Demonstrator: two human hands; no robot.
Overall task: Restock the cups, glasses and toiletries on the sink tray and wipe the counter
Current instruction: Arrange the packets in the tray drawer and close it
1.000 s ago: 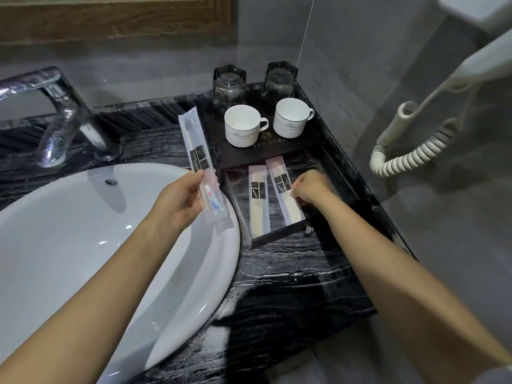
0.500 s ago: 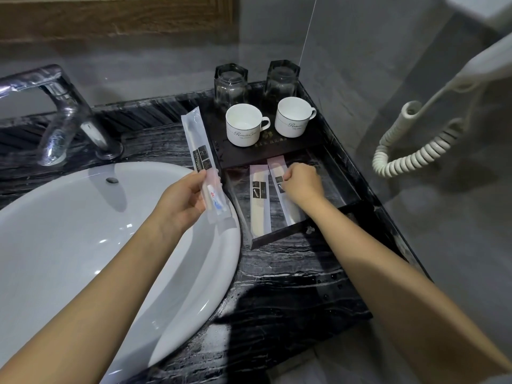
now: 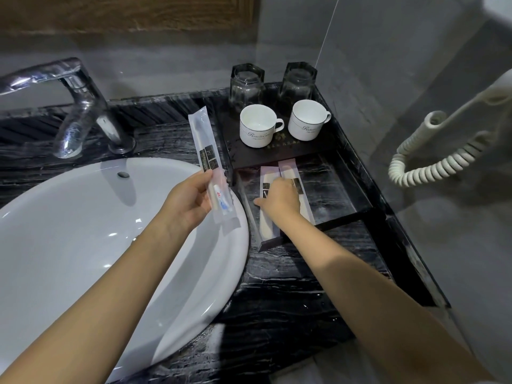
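My left hand (image 3: 188, 200) holds a wrapped toothbrush kit (image 3: 210, 164) upright over the basin's right rim. My right hand (image 3: 279, 199) lies palm down on two flat sachets (image 3: 270, 225) in the lower compartment of the dark tray (image 3: 357, 189), fingers spread across them; whether it grips one I cannot tell. At the tray's back stand two white cups (image 3: 257, 126) (image 3: 307, 120) and, behind them, two glasses (image 3: 245, 84) (image 3: 297, 81).
A white basin (image 3: 83, 231) fills the left, with a chrome tap (image 3: 80, 106) behind it. The black marble counter (image 3: 291, 286) runs along the right to a grey wall. A hairdryer's coiled cord (image 3: 432, 164) hangs on that wall.
My right hand has slid left across the tray, from the right sachet's edge onto both sachets. The left hand still holds the toothbrush kit in about the same place.
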